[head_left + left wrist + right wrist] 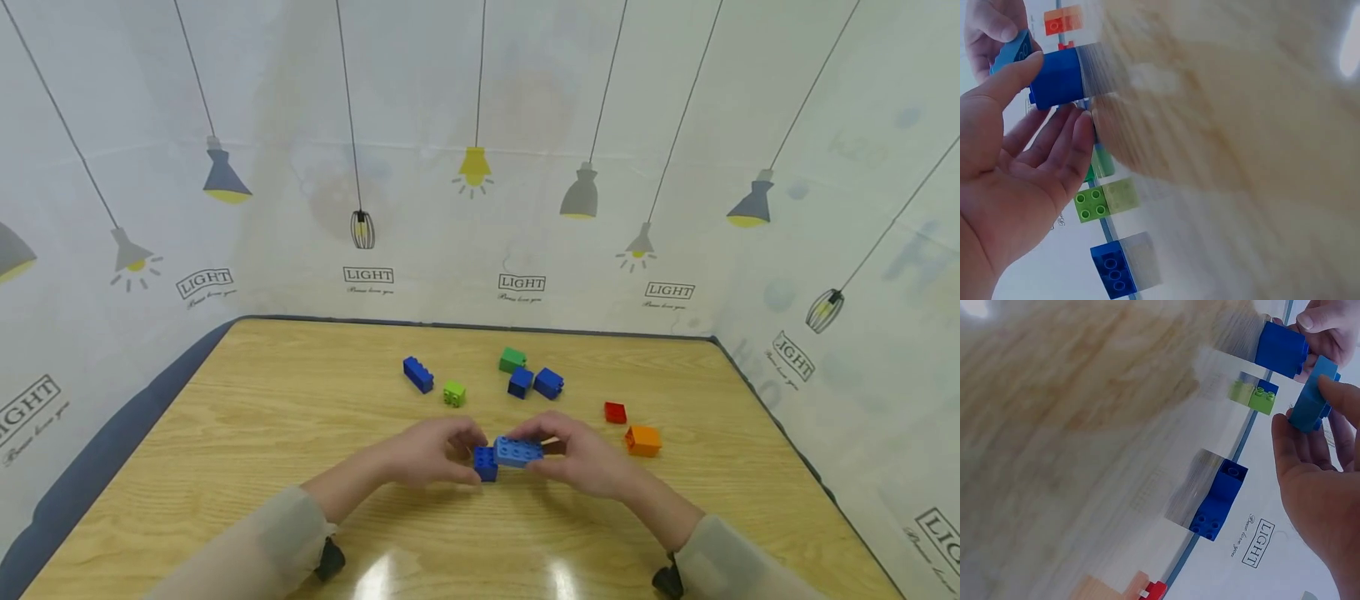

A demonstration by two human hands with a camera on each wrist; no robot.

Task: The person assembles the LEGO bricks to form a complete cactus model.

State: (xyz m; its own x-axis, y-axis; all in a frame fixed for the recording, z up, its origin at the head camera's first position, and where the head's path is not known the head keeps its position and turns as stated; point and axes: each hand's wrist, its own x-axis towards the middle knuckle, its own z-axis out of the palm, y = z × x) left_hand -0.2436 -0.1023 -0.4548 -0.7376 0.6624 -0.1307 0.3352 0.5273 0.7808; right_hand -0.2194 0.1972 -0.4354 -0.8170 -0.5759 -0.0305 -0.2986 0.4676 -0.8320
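Observation:
My right hand (pixel 588 458) pinches a light blue building brick (pixel 517 452) between thumb and fingers, holding it a little above the table with its studs showing. Just left of it, a dark blue brick (pixel 486 464) stands upright on the table. My left hand (pixel 427 454) is beside this dark blue brick, thumb on the near side and fairly straight fingers on the far side. In the left wrist view the thumb overlaps the dark blue brick (pixel 1059 78); firm contact cannot be made out. The right wrist view shows the light blue brick (pixel 1311 400) tilted, close to the dark blue one.
Farther back lie a long blue brick (pixel 417 375), a lime green brick (pixel 453 394), a green brick (pixel 512 360) and two dark blue bricks, one left (pixel 521 382) and one right (pixel 549 383). A red brick (pixel 615 412) and an orange brick (pixel 643 441) lie to the right.

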